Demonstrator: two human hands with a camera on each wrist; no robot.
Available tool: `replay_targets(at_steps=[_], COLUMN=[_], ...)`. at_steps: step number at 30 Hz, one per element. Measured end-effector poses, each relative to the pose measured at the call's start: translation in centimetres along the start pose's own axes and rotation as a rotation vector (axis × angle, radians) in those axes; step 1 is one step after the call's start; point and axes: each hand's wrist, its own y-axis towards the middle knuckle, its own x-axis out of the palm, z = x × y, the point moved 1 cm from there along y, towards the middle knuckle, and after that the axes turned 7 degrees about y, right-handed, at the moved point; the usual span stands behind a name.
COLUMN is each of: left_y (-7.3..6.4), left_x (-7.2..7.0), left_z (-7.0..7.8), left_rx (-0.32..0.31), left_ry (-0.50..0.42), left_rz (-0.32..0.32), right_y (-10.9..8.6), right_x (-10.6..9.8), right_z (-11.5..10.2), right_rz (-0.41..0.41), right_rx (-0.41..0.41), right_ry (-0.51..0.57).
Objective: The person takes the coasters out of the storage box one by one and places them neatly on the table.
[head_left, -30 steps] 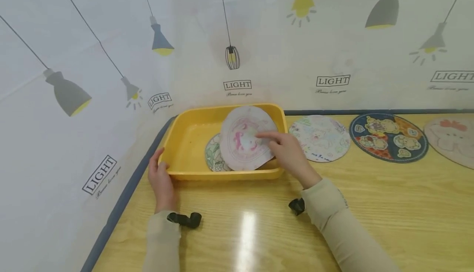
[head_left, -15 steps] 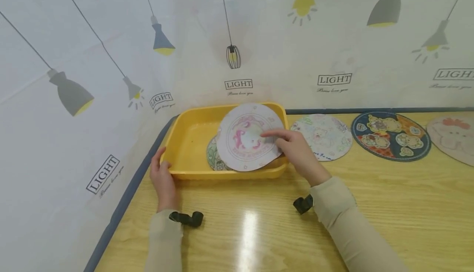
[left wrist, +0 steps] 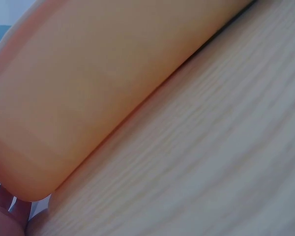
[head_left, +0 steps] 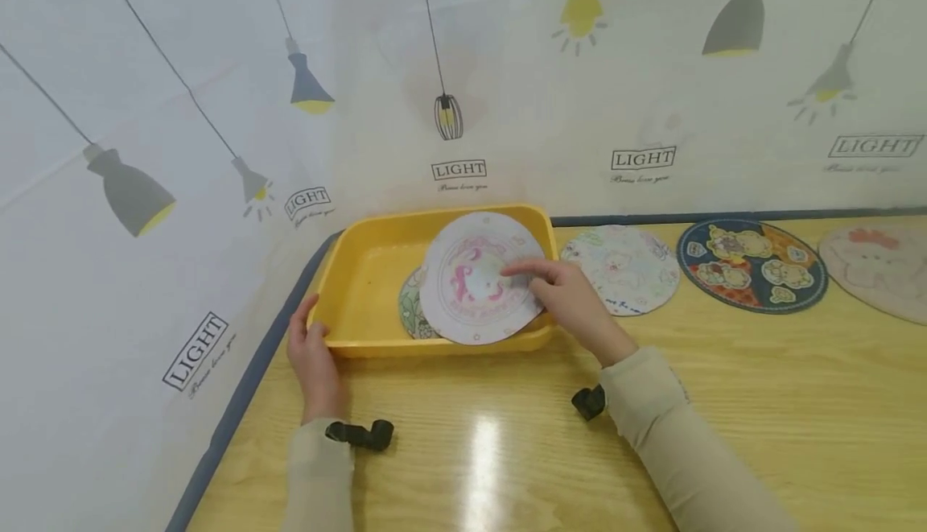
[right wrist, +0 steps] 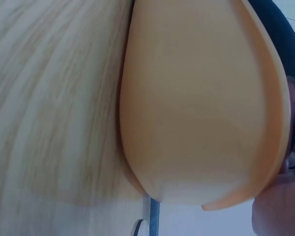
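Note:
A yellow plastic tray (head_left: 362, 298) stands on the table by the wall. My left hand (head_left: 315, 363) holds its near left corner, with the fingers along the outer side and the thumb at the rim. In my right hand (head_left: 572, 298) is a round white mat (head_left: 463, 307) with a pink cartoon print. The index finger lies on the print, while other fingers are under the edge, beside the mat's dark underside (right wrist: 280, 34) in the right wrist view. The mat tilts over the tray's right half and overlaps the front rim. Beneath it a green-patterned round mat (head_left: 413, 311) is partly hidden.
Right of the tray, several round mats lie in a row along the wall: a pale one with drawings (head_left: 623, 274), a dark blue and orange one (head_left: 753, 266) and a pink one (head_left: 879, 266). A printed cloth (head_left: 536, 97) hangs behind the wooden table (head_left: 449, 435).
The round white mat was bent at first and is now flatter, its near edge lowered over the tray's front rim. The left hand keeps its place on the tray.

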Motion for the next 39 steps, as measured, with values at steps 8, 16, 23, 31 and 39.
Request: replay_targets(at_steps=[8, 16, 23, 31, 39], left_y=[0.2, -0.2, 0.1, 0.0, -0.1], left_x=[0.4, 0.2, 0.0, 0.0, -0.6], left_z=[0.4, 0.2, 0.1, 0.2, 0.2], left_rx=[0.048, 0.030, 0.057, 0.051, 0.050], left_ry=[0.015, -0.022, -0.010, 0.021, 0.019], left_rz=[-0.032, -0.041, -0.029, -0.027, -0.019], right_y=[-0.3, -0.6, -1.3, -2.3, -3.7], right_x=[-0.4, -0.4, -0.5, -1.6, -2.9], right_z=[-0.2, -0.1, -0.2, 0.0, 0.2], right_rz=[0.050, 0.044, 0.057, 0.106, 0.133], right_rx=[-0.017, 0.000, 0.002, 0.001, 0.004], right_ry=[-0.033, 0.007, 0.065, 0.086, 0.174])
